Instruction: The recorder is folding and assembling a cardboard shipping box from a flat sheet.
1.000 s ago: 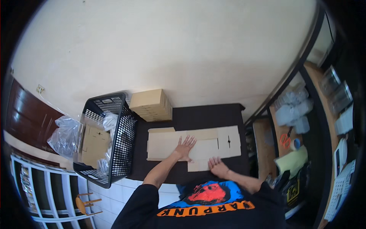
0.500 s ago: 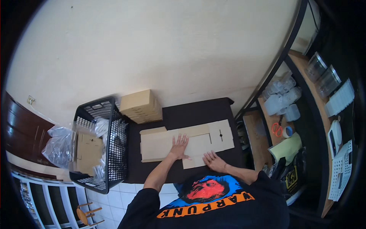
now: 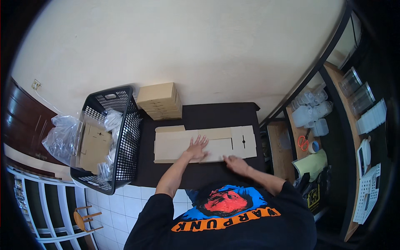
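Observation:
A brown cardboard box blank (image 3: pixel 175 143) lies flat on the dark cloth-covered table, with slits and a small dark hole near its right end. My left hand (image 3: pixel 196 149) rests on its middle, palm down and fingers spread, holding nothing. At the near edge, right of centre, my right hand (image 3: pixel 237 165) has its fingers curled together against the cardboard. They appear to grip the edge where a flap is turned up; the thumb is hard to make out.
A stack of folded brown boxes (image 3: pixel 158 100) stands at the back left of the table. Beside it, a black perforated basket (image 3: pixel 127 141) holds cardboard and clear plastic. Shelving (image 3: pixel 335 91) on the right carries clear containers, orange-handled scissors (image 3: pixel 303 143) and a tape roll (image 3: pixel 314 146).
The near flap, which stuck out towards me, is now turned up along the blank's edge. My right hand has moved with it. The left hand stays flat on the cardboard.

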`<act>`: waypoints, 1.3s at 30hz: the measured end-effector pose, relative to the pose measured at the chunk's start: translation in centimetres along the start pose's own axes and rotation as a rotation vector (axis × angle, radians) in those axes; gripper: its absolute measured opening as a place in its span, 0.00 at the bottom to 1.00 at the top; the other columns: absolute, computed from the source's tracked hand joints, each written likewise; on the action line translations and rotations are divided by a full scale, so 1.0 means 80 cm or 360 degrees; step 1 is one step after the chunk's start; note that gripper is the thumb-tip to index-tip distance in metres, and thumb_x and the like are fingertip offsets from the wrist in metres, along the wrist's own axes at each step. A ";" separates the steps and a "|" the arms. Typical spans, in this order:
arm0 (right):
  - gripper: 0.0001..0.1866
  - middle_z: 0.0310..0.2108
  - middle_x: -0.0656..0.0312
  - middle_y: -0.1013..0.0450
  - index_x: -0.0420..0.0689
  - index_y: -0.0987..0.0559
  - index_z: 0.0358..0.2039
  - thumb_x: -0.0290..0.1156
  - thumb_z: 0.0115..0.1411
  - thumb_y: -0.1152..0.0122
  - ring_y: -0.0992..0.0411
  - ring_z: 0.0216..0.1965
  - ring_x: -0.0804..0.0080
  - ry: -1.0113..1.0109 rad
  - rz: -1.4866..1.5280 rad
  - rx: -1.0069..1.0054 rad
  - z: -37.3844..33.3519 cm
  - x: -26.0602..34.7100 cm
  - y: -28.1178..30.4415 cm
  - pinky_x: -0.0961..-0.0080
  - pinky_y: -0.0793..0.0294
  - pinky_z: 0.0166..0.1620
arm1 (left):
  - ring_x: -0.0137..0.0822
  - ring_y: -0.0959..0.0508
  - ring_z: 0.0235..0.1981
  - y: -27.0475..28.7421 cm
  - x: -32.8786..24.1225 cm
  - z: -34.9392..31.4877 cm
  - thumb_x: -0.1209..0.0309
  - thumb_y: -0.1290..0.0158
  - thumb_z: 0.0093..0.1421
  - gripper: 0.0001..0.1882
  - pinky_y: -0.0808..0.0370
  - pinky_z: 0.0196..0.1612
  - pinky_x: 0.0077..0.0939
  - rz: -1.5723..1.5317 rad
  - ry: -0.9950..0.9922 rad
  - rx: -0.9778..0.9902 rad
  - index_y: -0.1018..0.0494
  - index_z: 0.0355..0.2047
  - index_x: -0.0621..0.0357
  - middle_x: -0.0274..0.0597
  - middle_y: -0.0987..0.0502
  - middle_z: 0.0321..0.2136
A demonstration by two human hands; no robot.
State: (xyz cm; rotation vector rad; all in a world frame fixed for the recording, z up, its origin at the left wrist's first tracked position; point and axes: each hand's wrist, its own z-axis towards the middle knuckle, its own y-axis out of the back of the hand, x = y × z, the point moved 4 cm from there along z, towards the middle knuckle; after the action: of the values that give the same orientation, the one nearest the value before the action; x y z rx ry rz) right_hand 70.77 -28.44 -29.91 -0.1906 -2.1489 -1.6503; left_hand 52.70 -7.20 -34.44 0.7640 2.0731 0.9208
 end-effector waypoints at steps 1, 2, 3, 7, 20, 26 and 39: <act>0.28 0.38 0.42 0.23 0.37 0.32 0.64 0.32 0.67 0.41 0.21 0.42 0.42 -0.0027 0.0124 -0.0186 0.010 -0.015 0.013 0.50 0.20 0.43 | 0.50 0.70 0.81 0.007 -0.002 0.003 0.27 0.49 0.59 0.62 0.73 0.76 0.69 -0.0007 -0.0012 0.0007 0.60 0.81 0.48 0.42 0.66 0.81; 0.23 0.38 0.44 0.21 0.37 0.28 0.60 0.30 0.66 0.42 0.21 0.42 0.42 0.0010 0.0322 -0.0359 0.022 -0.029 0.024 0.51 0.20 0.44 | 0.50 0.70 0.81 0.019 -0.003 0.008 0.27 0.53 0.62 0.58 0.73 0.76 0.68 -0.0220 0.0033 0.0102 0.58 0.80 0.48 0.40 0.66 0.81; 0.23 0.38 0.44 0.21 0.37 0.28 0.60 0.30 0.66 0.42 0.21 0.42 0.42 0.0000 0.0322 -0.0359 0.032 -0.041 0.031 0.51 0.20 0.44 | 0.50 0.70 0.81 0.028 -0.004 0.011 0.27 0.57 0.65 0.55 0.74 0.77 0.66 -0.0430 0.0078 0.0200 0.56 0.80 0.47 0.39 0.66 0.81; 0.12 0.38 0.48 0.19 0.36 0.17 0.46 0.26 0.64 0.40 0.19 0.41 0.46 0.0081 0.0661 -0.0468 0.041 -0.058 0.041 0.56 0.19 0.45 | 0.51 0.71 0.81 0.030 -0.035 0.004 0.28 0.54 0.64 0.53 0.76 0.76 0.64 -0.0068 0.0074 0.0156 0.51 0.80 0.44 0.48 0.63 0.81; 0.07 0.35 0.49 0.18 0.37 0.13 0.37 0.19 0.58 0.35 0.19 0.39 0.49 -0.0186 0.1033 -0.0505 0.018 -0.016 0.031 0.59 0.20 0.45 | 0.48 0.77 0.80 -0.010 0.057 0.030 0.60 0.45 0.71 0.14 0.88 0.73 0.62 -0.1310 -0.0243 0.0014 0.14 0.51 0.42 0.51 0.59 0.80; 0.07 0.34 0.49 0.19 0.38 0.13 0.36 0.19 0.56 0.35 0.19 0.38 0.50 -0.0172 0.0902 -0.0688 0.002 -0.029 0.007 0.58 0.20 0.45 | 0.52 0.75 0.80 0.011 0.026 0.016 0.69 0.33 0.60 0.23 0.81 0.74 0.66 -0.1004 -0.0280 0.0115 0.21 0.57 0.48 0.51 0.62 0.81; 0.10 0.29 0.48 0.18 0.38 0.13 0.33 0.28 0.51 0.21 0.19 0.31 0.55 -0.0624 0.1007 -0.0600 0.019 -0.044 0.022 0.63 0.20 0.37 | 0.61 0.75 0.79 0.001 0.006 0.022 0.49 0.22 0.43 0.23 0.78 0.72 0.73 -0.0496 -0.0108 -0.0244 0.12 0.37 0.44 0.61 0.65 0.80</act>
State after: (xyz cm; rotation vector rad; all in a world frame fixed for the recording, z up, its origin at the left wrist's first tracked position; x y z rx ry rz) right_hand 74.18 -25.99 -30.09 -1.2527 -1.7114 -1.6817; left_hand 53.86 -6.16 -35.38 0.3725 1.9652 0.8527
